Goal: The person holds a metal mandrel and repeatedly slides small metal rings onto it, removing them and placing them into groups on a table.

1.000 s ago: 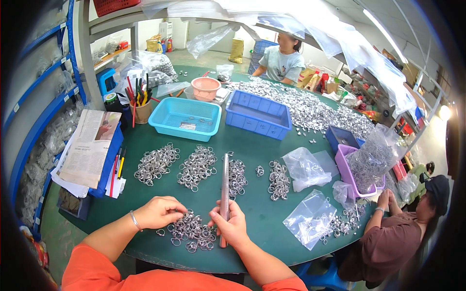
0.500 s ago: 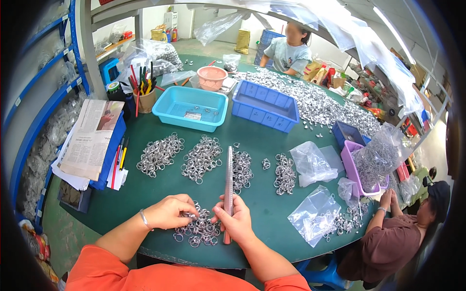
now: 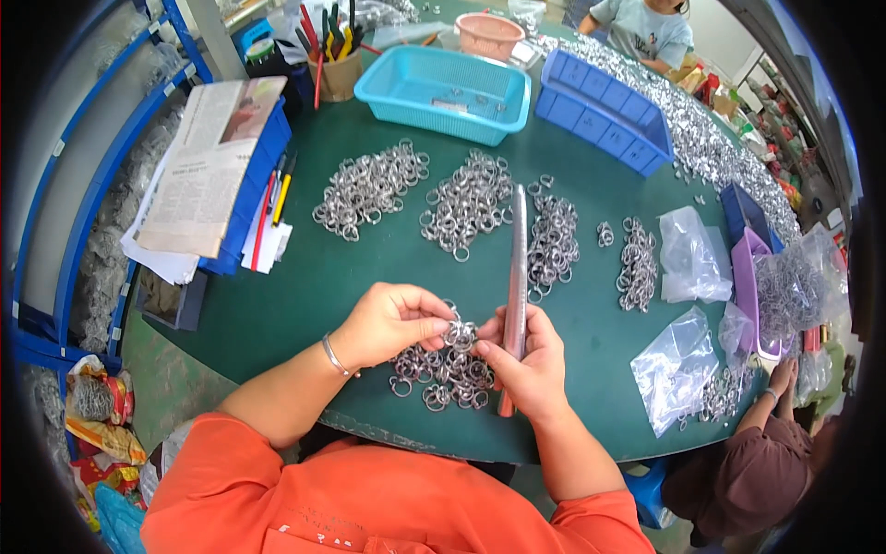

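My right hand (image 3: pixel 537 369) is wrapped round a ring mandrel (image 3: pixel 519 258), a tapered metal stick held upright with a reddish lower end. Thumb and fingers of my left hand (image 3: pixel 383 323) pinch a few metal rings (image 3: pixel 459 334), close beside my right fingertips. Below both hands lies a heap of silver rings (image 3: pixel 441 379) near the table's front edge. Beyond them are separate ring heaps: one at the left (image 3: pixel 371 189), one in the middle (image 3: pixel 468 203), one behind the mandrel (image 3: pixel 554 240) and a smaller one (image 3: pixel 638 263) at the right.
A turquoise basket (image 3: pixel 443 78) and a blue bin (image 3: pixel 604 111) stand at the back. Newspaper (image 3: pixel 208 166) and pens (image 3: pixel 277 194) lie left. Plastic bags (image 3: pixel 678 369) and a purple basket (image 3: pixel 749 286) are at right. Two other people (image 3: pixel 761 471) (image 3: pixel 646 32) sit at the table.
My left hand has lifted from the near heap and come toward my right hand with rings in its fingers. My right hand still holds the mandrel. The view has tilted downward.
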{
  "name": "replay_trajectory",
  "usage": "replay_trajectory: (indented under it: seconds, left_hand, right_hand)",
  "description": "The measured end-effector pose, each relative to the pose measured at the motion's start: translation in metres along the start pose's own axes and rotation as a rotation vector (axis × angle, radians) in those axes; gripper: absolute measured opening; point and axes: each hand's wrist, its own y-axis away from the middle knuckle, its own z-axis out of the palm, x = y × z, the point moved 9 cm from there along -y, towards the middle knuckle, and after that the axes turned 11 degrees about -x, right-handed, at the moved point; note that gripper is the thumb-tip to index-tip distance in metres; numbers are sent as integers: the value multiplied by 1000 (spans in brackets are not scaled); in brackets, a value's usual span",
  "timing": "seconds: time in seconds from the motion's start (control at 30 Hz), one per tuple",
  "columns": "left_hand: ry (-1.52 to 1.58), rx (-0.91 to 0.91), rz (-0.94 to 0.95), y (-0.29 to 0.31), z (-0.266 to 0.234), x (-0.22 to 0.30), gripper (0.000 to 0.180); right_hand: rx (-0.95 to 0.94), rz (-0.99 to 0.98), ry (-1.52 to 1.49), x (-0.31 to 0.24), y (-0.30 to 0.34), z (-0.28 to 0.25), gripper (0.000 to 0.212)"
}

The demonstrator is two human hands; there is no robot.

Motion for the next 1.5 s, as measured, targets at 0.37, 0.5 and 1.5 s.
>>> replay_trajectory:
  seconds: [0.37,0.5,1.5]
  left_hand:
    - [76,-30,31,6,16,-4,13]
    - [96,14,-19,5,13,-8,11]
    - [202,-41,-11,7,20,-8,12]
  right_hand:
    - [-53,44,143,3,0,7,37]
    - [-36,99,142,7,2,6,38]
    - [-28,-316,170,-14,9,7,39]
